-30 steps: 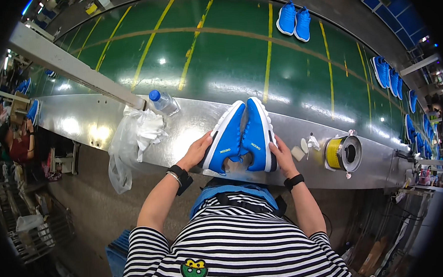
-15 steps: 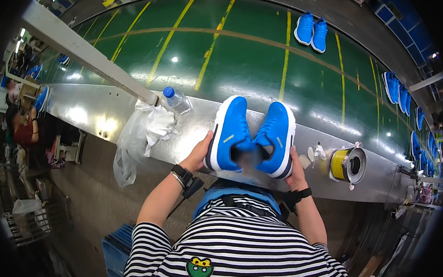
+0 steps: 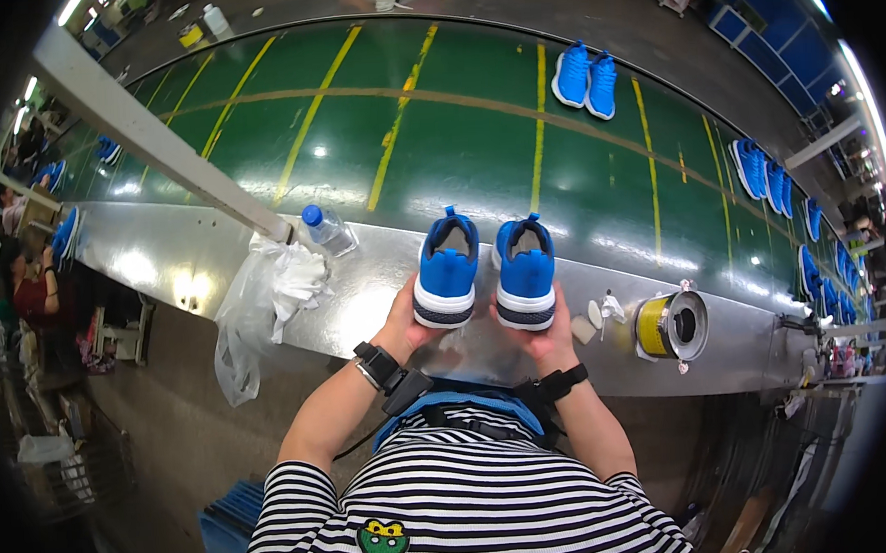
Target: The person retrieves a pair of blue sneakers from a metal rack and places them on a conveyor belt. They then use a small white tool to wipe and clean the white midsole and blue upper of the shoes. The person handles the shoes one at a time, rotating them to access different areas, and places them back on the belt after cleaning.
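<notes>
A pair of blue running shoes with white and dark soles is held up over the metal ledge, side by side with a narrow gap. My left hand [image 3: 402, 325] is closed round the lower outer side of the left shoe [image 3: 448, 272]. The right shoe [image 3: 525, 272] is gripped low down by my right hand [image 3: 551, 339]. Both shoes appear to have their heels toward me, with the openings and small pull tabs showing above. My fingers are partly hidden under the soles.
Beyond the metal ledge [image 3: 364, 307] runs a green conveyor belt [image 3: 476, 145] carrying other blue shoes [image 3: 586, 81]. On the ledge are a capped bottle [image 3: 330, 231], crumpled white paper [image 3: 298, 279], a plastic bag [image 3: 238, 342] and a yellow-banded tin [image 3: 670, 326]. A slanted post [image 3: 155, 131] rises at left.
Both shoes have been tilted and turned: their tops and sides showed before, their heel ends face me now. They are closer to parallel. My hands have shifted lower round the soles.
</notes>
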{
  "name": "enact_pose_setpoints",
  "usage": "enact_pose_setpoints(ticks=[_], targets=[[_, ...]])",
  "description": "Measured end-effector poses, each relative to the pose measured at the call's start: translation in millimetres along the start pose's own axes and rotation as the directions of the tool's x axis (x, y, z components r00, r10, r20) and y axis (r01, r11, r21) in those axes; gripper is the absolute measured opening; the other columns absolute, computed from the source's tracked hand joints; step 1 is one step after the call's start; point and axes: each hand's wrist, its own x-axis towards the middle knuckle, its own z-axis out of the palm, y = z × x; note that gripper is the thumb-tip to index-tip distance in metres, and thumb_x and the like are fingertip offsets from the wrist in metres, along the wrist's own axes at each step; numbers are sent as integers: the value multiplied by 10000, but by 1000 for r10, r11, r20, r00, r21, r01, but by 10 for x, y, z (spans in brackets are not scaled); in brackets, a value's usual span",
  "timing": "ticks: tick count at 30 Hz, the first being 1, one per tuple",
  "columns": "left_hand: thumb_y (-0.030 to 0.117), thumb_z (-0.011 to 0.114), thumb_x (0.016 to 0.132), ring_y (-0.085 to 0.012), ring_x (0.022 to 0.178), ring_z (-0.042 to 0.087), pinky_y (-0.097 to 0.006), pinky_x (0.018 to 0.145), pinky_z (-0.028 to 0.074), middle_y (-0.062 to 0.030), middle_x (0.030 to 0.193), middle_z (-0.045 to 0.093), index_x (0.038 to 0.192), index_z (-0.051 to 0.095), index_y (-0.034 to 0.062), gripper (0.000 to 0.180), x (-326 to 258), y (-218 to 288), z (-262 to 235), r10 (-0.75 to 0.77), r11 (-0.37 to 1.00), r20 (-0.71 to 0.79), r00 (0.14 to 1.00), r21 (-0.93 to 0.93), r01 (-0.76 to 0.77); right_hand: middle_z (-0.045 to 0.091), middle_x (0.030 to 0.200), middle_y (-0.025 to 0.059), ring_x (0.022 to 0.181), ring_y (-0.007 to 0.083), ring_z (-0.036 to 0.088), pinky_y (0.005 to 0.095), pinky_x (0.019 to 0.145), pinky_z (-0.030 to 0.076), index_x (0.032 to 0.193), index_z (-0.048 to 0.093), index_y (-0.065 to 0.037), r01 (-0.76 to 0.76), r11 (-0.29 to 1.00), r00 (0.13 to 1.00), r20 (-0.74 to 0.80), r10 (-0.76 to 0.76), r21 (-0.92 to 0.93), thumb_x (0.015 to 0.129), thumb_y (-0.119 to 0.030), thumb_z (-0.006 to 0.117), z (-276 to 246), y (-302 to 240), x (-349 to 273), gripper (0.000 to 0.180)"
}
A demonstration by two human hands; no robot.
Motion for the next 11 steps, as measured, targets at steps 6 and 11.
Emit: enact_pose_setpoints(ticks=[6,11], targets=[[483,385,937,-361,1148,526,-564,997,389,-160,1249,553,1245,531,98,514,72,-45,-148,-57,998,67,996,31,55,578,1161,217,1064,431,539,559,927,433,1219,530,-28,-28,998,997,67,25,55,880,-520,499,-93,28,54,598],[459,354,967,-323,1185,509,-491,1060,334,-146,1277,548,1331,472,107,520,542,-169,-565,409,657,-17,912,700,-281,546,1288,106,1193,282,515,493,1018,391,1355,446,-155,285,658,936,54,-349,-697,939,-512,421,-767,-95,378,548]])
